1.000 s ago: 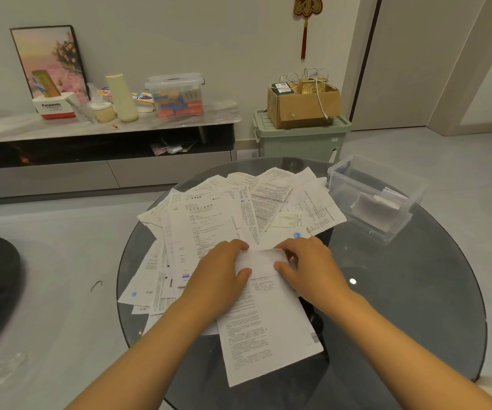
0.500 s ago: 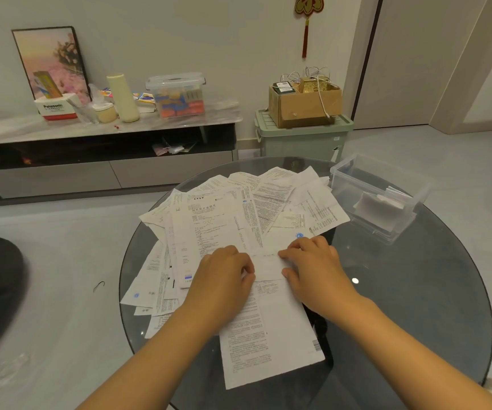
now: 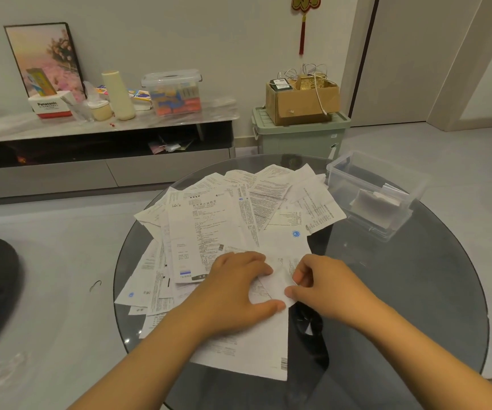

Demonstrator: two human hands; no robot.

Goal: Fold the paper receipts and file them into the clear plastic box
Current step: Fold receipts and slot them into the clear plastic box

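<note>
From the head view, both forearms reach forward over a round dark glass table (image 3: 416,291). The left hand (image 3: 235,294) lies palm down on a long receipt (image 3: 256,344) at the near side of the table, its fingers fairly straight and spread, pressing the paper flat; its grip is open, curled round nothing. The right hand (image 3: 324,288) sits just beside it, its thumb and fingers pinching the folded-over upper flap of that same receipt, so its grip is closed on the paper. The flap stands slightly lifted between the two hands, while the lower part of the receipt lies flat, reaching toward the near table edge with a barcode at its corner.

Beyond the hands, a loose pile of receipts (image 3: 238,214) fans across the middle and left of the table, the sheets overlapping one another.

The clear plastic box (image 3: 354,176) stands lidless at the far right of the table, just beside the pile's right edge. Inside it are a few pieces of white folded paper (image 3: 371,202), leaning toward its right end.

On the long sideboard (image 3: 61,128) by the wall stands a lidded clear container (image 3: 173,93) holding colourful items. On the floor, a cardboard box (image 3: 300,102) with cables in it rests on a green lidded bin (image 3: 298,134).
</note>
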